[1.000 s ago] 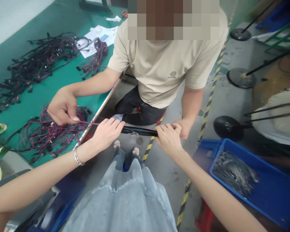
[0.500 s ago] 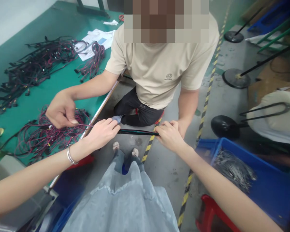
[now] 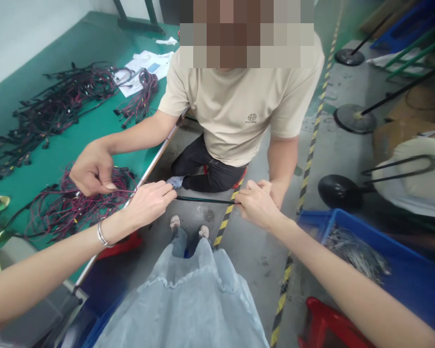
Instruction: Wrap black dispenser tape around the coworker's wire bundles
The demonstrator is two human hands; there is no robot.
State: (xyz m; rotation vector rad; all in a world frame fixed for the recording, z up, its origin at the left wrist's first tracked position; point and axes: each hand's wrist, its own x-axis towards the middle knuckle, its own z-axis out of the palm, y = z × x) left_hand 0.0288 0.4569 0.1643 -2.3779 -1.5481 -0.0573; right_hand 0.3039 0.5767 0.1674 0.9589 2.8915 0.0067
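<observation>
Left hand [image 3: 152, 203]: shifted slightly away from right hand [image 3: 256, 205]; pinching cable [image 3: 205, 199]
Right hand: pinching cable beside co-worker's near hand [image 3: 277, 192]
Cable: stretched between hands
Co-worker's other hand [image 3: 94, 169]: pinching wire [image 3: 123, 190]

At the top of the frame, pixel blocks hide the head of the co-worker [image 3: 239, 116]. The right edge cuts off my blue bin [image 3: 409, 285], and my curled fingers cover the ends of the cable [image 3: 205, 199].

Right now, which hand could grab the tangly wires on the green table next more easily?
Probably left: the left hand is beside the green table, nearer the tangled wires; the right hand is farther away.
</observation>
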